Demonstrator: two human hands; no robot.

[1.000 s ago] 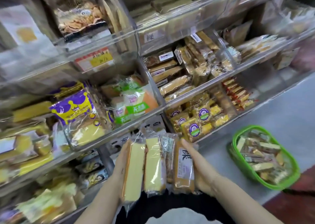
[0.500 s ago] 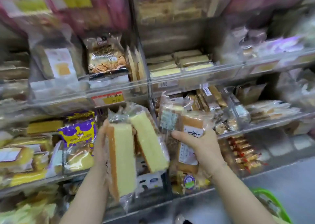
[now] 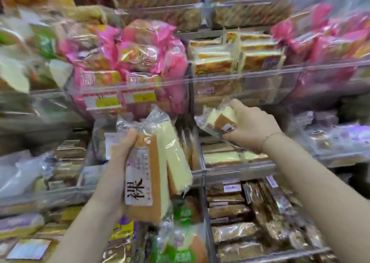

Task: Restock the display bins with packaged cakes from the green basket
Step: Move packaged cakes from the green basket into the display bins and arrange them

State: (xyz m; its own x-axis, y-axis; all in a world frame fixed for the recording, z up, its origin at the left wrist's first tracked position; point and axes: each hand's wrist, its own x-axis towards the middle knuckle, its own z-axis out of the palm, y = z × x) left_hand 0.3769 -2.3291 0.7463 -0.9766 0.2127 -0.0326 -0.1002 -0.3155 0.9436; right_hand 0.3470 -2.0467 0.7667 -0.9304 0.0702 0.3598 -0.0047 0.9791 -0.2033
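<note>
My left hand grips two long wrapped sponge cakes upright in front of the shelves; the front one carries a white label with a black character. My right hand holds one more wrapped cake tilted above a clear display bin, which has similar pale cakes lying in it. The green basket is out of view.
Clear bins fill the shelving. Pink-wrapped packs sit in the upper left bin, stacked yellow cake slices in the upper middle one. Brown cake packs lie in the lower right bin, green-labelled packs at the bottom centre.
The view has tilted up past the lower shelves and the basket has left the frame. My hands have drawn apart; the right one has carried its cake up and right over the bin.
</note>
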